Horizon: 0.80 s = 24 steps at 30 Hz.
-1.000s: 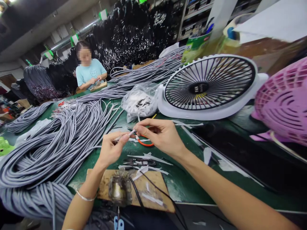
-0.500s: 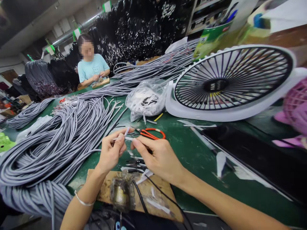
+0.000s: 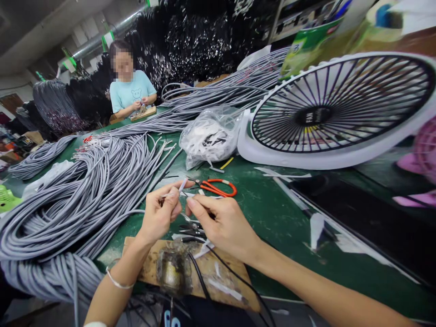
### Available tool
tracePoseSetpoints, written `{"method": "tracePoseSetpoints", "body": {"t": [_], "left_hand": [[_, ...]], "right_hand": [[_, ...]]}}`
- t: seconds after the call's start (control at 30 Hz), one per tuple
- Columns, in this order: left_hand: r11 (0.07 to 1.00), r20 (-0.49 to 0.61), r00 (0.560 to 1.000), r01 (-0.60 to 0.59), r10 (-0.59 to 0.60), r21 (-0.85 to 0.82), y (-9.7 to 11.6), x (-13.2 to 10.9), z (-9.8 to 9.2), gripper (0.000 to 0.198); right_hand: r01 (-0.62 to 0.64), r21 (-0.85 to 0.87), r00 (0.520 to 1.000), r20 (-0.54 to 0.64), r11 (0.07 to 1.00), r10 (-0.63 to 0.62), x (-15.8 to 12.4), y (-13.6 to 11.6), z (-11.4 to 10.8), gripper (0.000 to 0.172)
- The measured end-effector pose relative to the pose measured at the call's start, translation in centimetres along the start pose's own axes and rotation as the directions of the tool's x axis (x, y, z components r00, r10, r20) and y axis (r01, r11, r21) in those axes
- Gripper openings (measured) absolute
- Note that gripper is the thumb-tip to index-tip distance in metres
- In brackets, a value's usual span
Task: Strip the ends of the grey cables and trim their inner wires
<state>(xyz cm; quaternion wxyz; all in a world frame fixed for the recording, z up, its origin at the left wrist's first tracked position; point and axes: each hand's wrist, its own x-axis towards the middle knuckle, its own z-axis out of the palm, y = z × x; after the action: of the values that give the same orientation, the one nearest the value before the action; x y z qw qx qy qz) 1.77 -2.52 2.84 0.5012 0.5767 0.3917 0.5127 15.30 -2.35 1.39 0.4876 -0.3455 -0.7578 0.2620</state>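
My left hand (image 3: 159, 214) pinches the end of a grey cable (image 3: 183, 185) between thumb and fingers, its tip poking out toward one o'clock. My right hand (image 3: 225, 223) is curled narrow, thumb tip right against that cable end; whether it grips anything I cannot tell. Orange-handled scissors (image 3: 218, 187) lie at one o'clock from my hands, a plastic bag (image 3: 211, 136) and white fan (image 3: 340, 156) beyond. The cable bundle (image 3: 78, 195) sprawls at nine o'clock; a wooden board (image 3: 218, 277) sits at six.
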Motion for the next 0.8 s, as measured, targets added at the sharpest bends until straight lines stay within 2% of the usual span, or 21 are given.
{"method": "tracePoseSetpoints", "body": {"t": [0.37,0.57,0.8], "left_hand": [[1.000,-0.013,1.000,-0.001,0.000,-0.019,-0.07,-0.13,-0.01,0.040],[1.000,0.040,0.999,0.015,-0.014,-0.022,0.03,-0.30,0.73,0.043],[0.996,0.010,1.000,0.016,-0.015,-0.090,-0.26,-0.21,0.26,0.039]], "right_hand": [[0.041,-0.012,0.998,-0.048,0.999,-0.042,-0.10,-0.15,0.29,0.033],[-0.018,0.036,0.990,-0.139,0.999,0.023,-0.01,-0.20,0.05,0.032],[-0.007,0.037,1.000,-0.030,0.999,0.008,-0.08,-0.26,0.14,0.035]]}}
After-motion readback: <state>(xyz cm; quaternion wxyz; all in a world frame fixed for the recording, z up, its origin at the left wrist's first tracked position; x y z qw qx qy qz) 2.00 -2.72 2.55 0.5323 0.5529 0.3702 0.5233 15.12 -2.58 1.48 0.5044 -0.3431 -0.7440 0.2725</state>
